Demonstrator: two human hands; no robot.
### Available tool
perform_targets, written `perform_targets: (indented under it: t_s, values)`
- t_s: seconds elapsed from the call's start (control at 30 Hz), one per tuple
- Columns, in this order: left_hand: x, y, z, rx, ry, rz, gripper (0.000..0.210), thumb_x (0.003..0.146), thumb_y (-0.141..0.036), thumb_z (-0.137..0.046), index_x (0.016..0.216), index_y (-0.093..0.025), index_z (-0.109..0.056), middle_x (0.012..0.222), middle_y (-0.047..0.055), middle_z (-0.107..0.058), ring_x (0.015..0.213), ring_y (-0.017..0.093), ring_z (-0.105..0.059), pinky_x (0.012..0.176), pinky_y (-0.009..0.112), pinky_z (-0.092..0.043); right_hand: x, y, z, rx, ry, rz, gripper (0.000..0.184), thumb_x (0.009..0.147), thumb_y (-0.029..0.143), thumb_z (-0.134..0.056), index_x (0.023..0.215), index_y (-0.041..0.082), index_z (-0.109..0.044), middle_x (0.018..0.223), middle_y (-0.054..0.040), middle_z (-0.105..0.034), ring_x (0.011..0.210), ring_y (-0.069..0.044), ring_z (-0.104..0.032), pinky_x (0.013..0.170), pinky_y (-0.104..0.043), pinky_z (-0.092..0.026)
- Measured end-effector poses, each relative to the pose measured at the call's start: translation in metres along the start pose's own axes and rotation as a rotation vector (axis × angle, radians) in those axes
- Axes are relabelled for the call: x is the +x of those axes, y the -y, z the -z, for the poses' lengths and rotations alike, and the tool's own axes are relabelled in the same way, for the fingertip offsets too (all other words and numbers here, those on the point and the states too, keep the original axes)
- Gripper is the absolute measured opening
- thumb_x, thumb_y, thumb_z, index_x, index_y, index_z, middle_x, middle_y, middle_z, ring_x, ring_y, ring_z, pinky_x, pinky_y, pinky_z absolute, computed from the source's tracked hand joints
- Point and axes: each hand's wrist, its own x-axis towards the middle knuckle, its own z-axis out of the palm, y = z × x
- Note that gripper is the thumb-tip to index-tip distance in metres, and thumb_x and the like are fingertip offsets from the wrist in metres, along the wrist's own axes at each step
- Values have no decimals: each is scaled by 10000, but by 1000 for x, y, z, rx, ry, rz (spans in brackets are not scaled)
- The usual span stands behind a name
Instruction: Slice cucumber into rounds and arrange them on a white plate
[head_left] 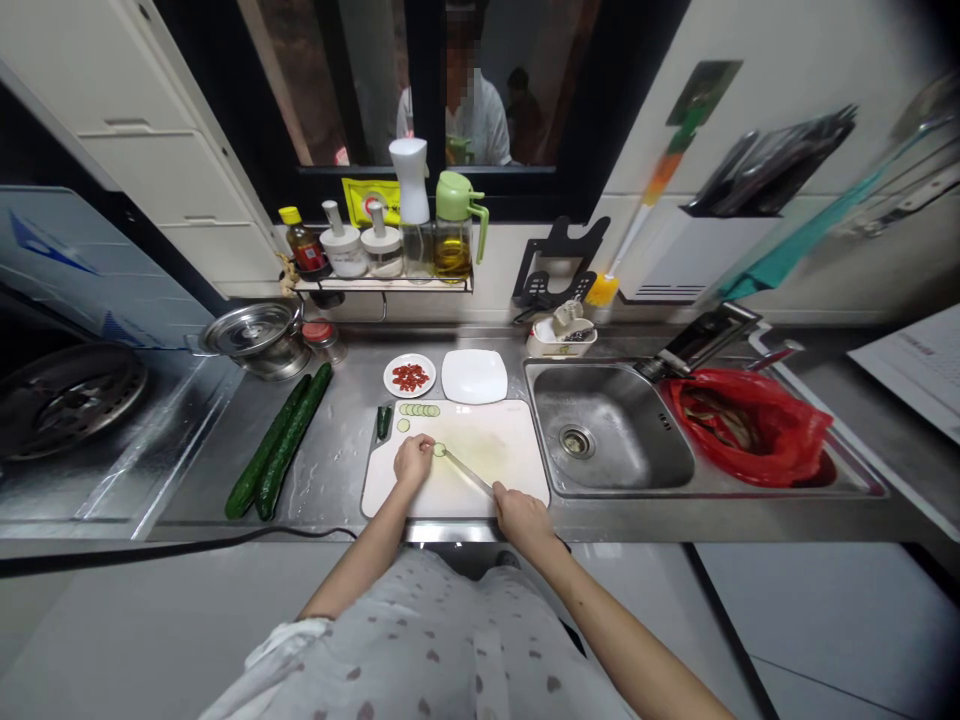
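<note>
A white cutting board (517,440) lies on the steel counter, and both hands are over it. My right hand (523,515) is wrapped round the handle of a knife (469,472), whose blade points left and away from me. At the knife's tip is a pale cucumber slice (439,450), pinched at its left side by the fingers of my left hand (414,460). A row of cucumber slices (420,410) lies along the board's far left, with one single slice just below it. Two dark green cucumber pieces (384,422) sit at the left corner.
Two whole cucumbers (289,445) lie left of the board. Behind it stand a plate of chopped red pieces (409,375) and a white plate (474,375). To the right are a sink (615,430) and a red plastic bag (757,425). A lidded pot (259,340) stands back left.
</note>
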Motion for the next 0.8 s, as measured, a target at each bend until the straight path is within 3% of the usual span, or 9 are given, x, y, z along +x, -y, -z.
perform_targets:
  t_s: [0.17, 0.8]
  values:
    - [0, 0, -1, 2, 5, -3, 206, 811, -251, -539, 937, -270, -701, 968, 20, -665, 846, 159, -593, 711, 243, -397, 1, 2, 0, 2, 17, 16, 296, 874, 111, -322, 1105, 171, -497, 915, -125, -678, 901, -244, -650, 703, -311, -408]
    - [0, 0, -1, -21, 7, 13, 210, 813, -262, -531, 936, -286, -700, 987, 14, -663, 858, 160, -595, 711, 244, -403, 13, 14, 6, 8, 40, 47, 339, 827, 40, -348, 1123, 158, -463, 954, -133, -675, 941, -226, -642, 735, -295, -418]
